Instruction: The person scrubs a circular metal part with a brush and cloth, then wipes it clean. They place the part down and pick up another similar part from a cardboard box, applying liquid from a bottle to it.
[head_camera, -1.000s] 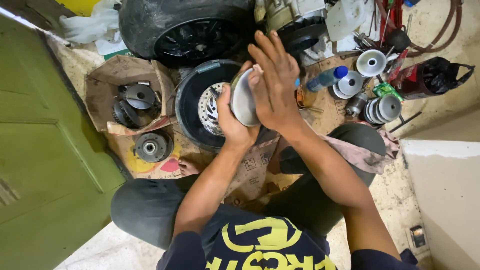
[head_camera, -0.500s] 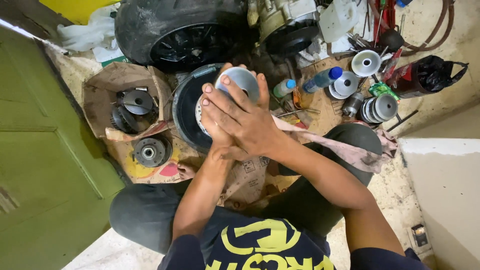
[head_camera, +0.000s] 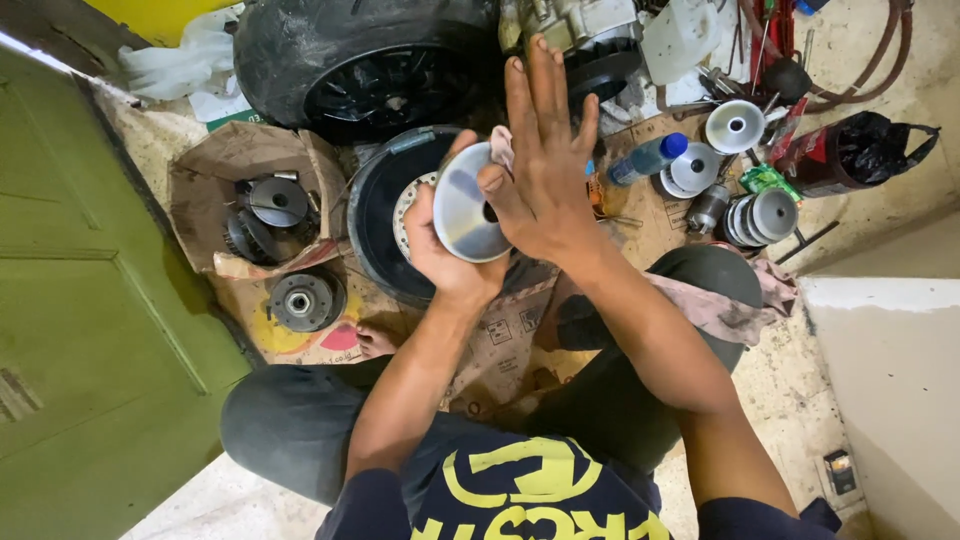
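Head view: left hand (head_camera: 445, 255) grips the shiny conical metal pulley disc (head_camera: 462, 215) at centre; right hand (head_camera: 540, 170), fingers spread, presses flat against its 3 o'clock face. That smooth disc could slip onto the black tyre with brake rotor (head_camera: 375, 215) at 9 o'clock.

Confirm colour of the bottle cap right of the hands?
Blue cap, on a clear plastic bottle; head view.

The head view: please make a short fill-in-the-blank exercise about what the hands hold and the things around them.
1. The left hand holds a round silver metal ____ by its edge.
2. The right hand presses on it with its fingers ____.
3. The plastic bottle on the cardboard has a ____ cap.
4. The door at the side is ____.

Missing words: disc; spread flat; blue; green
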